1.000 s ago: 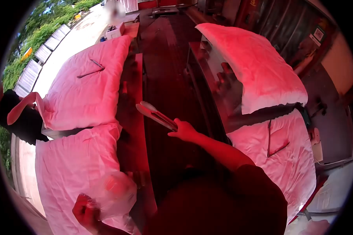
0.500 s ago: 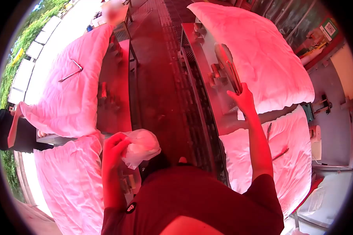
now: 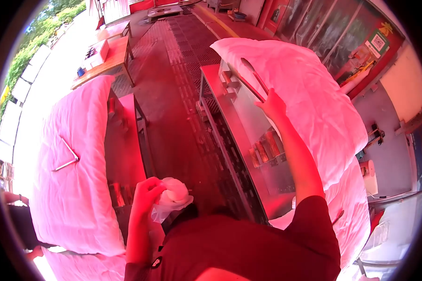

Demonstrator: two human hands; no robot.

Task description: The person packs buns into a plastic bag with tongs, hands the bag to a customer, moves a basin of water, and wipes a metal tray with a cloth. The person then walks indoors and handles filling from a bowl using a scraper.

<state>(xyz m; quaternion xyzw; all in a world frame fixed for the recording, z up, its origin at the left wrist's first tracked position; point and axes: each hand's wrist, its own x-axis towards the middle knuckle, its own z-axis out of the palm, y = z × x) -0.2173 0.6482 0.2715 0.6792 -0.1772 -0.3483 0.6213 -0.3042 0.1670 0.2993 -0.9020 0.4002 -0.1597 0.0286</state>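
My left hand is closed on the top of a thin plastic bag with pale rounded contents, near the left counter's inner edge. My right hand grips metal tongs, which are spread and reach over the far part of the right counter. A thick quilt lies beside and under my right forearm, partly drawn over that counter. Another quilt covers the left counter, with a second pair of tongs lying open on it. What lies under the quilts is hidden.
A wooden table with a white box stands at the far left. Dark floor matting runs between the counters. At the left edge a person's forearm shows beside the quilt. A QR code sign hangs at the right.
The view has shifted forward along the counters. My right hand has carried the tongs from the aisle to the right counter's far end. My left hand has brought the bag in towards the aisle.
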